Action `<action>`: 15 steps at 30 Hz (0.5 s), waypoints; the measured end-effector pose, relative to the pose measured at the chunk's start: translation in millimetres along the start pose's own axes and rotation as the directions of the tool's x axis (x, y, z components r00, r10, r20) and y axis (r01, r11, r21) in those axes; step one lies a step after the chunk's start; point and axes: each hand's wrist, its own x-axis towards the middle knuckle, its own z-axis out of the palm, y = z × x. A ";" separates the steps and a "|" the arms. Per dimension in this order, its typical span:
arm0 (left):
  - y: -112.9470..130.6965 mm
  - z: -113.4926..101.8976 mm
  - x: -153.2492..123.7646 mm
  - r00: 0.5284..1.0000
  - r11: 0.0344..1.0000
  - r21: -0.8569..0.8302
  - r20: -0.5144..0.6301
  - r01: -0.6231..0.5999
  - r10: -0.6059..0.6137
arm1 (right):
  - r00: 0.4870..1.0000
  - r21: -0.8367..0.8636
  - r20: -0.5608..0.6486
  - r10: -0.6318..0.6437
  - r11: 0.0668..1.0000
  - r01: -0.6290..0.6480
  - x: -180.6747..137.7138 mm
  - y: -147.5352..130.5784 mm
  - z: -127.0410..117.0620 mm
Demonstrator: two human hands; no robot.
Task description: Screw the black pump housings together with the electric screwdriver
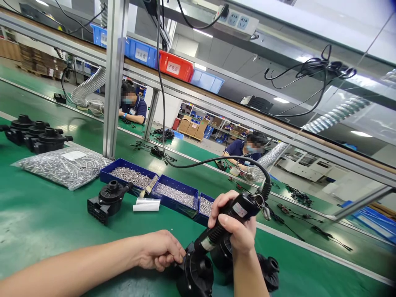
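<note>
My right hand (236, 229) is wrapped round a black corded electric screwdriver (213, 235), tilted so its lower end meets a black pump housing (196, 274). The tip of the screwdriver is hidden behind the housing's top. Fingers curled, my left hand (163, 251) pinches the left edge of that same housing and touches it near the screwdriver's end. More black pump housings (270, 272) stand behind and beside my right forearm, partly covered by it. Another pump housing (109, 200) sits apart on the green table, beyond my left hand.
Blue bins of small screws (176, 193) line the table's back. White rolls (146, 205) lie before them, and a clear bag of metal pins (62, 165) is at left. A metal post (114, 82) rises behind. The screwdriver's cable (198, 163) loops overhead. Co-workers sit across the line.
</note>
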 end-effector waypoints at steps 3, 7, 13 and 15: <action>2.1 -1.0 -0.2 1.000 1.000 0.016 -0.013 0.011 -0.010 | 1.000 0.039 0.025 -0.013 0.999 0.012 2.1 3.6 -0.4; 3.4 2.2 -5.4 0.999 0.997 0.078 -0.029 -0.028 0.031 | 0.996 0.026 0.073 0.044 0.999 -0.046 3.4 14.0 -0.4; 5.3 4.2 -7.6 0.995 0.983 0.161 -0.026 -0.090 0.096 | 0.979 0.078 0.204 0.010 0.997 -0.026 3.4 24.7 -3.9; 7.1 4.1 -6.3 0.996 0.982 0.165 -0.013 -0.089 0.092 | 0.964 0.132 0.263 -0.031 0.991 -0.004 2.3 23.9 -4.6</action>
